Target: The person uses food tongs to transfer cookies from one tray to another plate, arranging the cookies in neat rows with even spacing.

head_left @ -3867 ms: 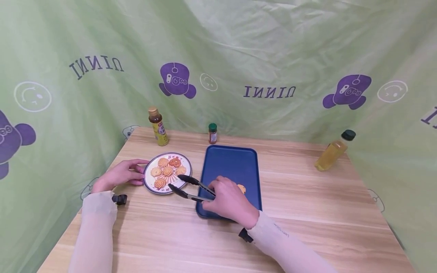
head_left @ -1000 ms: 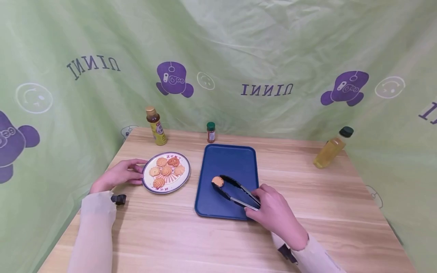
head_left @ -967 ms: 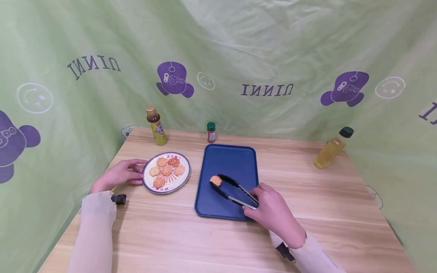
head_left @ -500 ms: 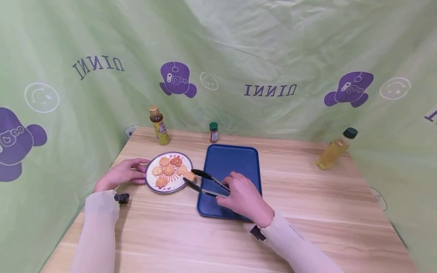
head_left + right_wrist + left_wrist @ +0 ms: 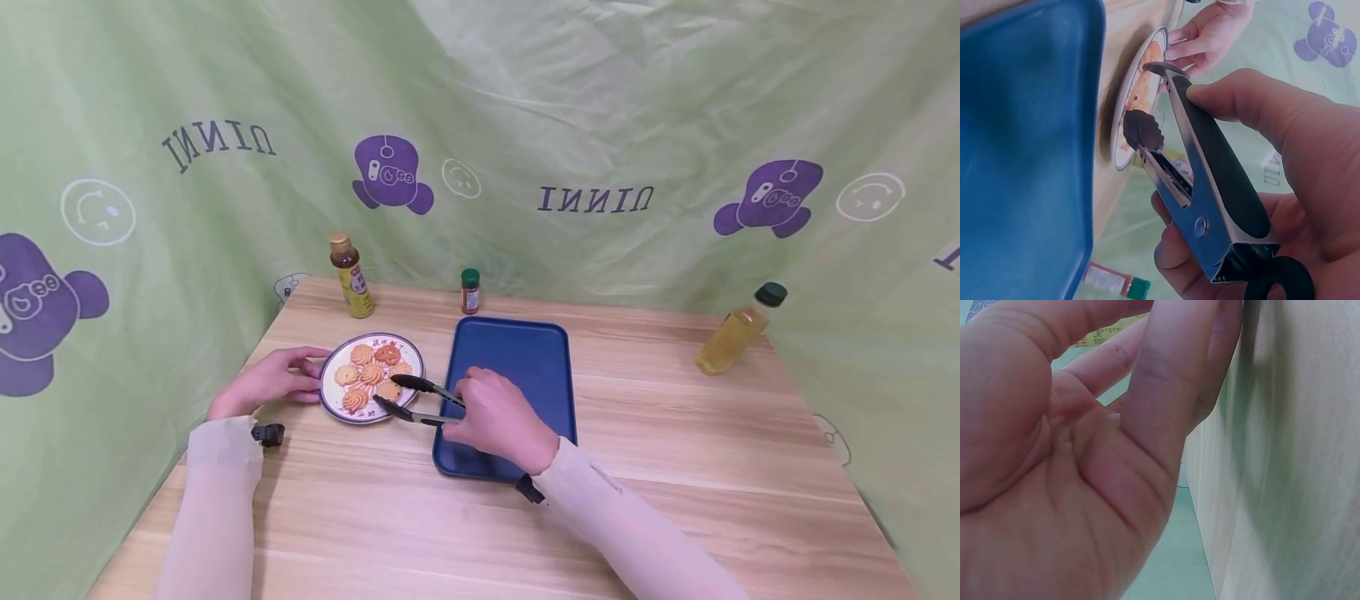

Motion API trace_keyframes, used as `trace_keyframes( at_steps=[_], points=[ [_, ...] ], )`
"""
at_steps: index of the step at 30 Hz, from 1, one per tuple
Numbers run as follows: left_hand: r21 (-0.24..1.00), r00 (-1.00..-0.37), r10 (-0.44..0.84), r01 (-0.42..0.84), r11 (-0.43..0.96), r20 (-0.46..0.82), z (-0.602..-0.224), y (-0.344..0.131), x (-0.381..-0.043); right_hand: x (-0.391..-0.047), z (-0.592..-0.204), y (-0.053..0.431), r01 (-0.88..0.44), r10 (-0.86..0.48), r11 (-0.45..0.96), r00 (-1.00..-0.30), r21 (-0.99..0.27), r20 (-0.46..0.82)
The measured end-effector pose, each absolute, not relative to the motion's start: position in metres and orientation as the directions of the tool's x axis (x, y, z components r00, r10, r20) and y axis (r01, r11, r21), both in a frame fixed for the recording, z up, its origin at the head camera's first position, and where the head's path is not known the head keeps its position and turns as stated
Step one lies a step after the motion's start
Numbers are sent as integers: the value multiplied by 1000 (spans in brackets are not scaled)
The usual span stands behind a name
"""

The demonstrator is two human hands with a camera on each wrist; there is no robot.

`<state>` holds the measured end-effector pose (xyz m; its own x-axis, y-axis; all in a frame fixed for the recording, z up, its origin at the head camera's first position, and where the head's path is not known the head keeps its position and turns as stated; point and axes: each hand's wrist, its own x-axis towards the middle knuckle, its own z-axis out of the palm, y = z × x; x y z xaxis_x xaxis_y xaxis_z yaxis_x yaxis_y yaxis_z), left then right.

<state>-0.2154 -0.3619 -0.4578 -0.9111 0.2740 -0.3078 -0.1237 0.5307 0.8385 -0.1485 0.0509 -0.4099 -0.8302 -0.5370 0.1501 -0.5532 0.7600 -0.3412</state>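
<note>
My left hand (image 5: pixel 272 382) holds the left rim of the round white plate (image 5: pixel 408 400), thumb and fingers curved about its edge. Several cookies (image 5: pixel 362 354) lie on the plate, most of them swirled and one brown and pretzel-shaped. My right hand (image 5: pixel 498 417) grips a pair of tongs (image 5: pixel 1210 156) with metal arms and black tips. The tongs reach over the plate's right side, their tips spread apart around a round, dark-specked cookie (image 5: pixel 387 391). In the left wrist view my left hand (image 5: pixel 1097 462) fills much of the picture and the plate is out of sight.
A dark blue tray (image 5: pixel 517 350) lies right of the plate, partly under my right hand. Behind stand a yellow-labelled bottle (image 5: pixel 352 279) and a small green-capped jar (image 5: pixel 470 293). A black-capped bottle of yellow liquid (image 5: pixel 735 333) leans at the far right of the wooden table (image 5: pixel 660 417).
My right hand and the tongs have moved left from the tray to the plate, carrying the specked cookie. The tongs' tips now stand wider apart around it. My left hand stays at the rim.
</note>
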Motion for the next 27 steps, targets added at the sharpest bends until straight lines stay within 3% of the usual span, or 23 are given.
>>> trace_keyframes(
  at_steps=[19, 27],
  points=[
    [835, -907, 282, -123, 536, -314, -457, -362, -217, -153, -401, 39, -537, -551, 779, -833, -324, 57],
    [842, -907, 279, -131, 524, -315, -455, -360, -214, -149, -403, 48, -501, -516, 778, -854, -379, 68]
  ],
)
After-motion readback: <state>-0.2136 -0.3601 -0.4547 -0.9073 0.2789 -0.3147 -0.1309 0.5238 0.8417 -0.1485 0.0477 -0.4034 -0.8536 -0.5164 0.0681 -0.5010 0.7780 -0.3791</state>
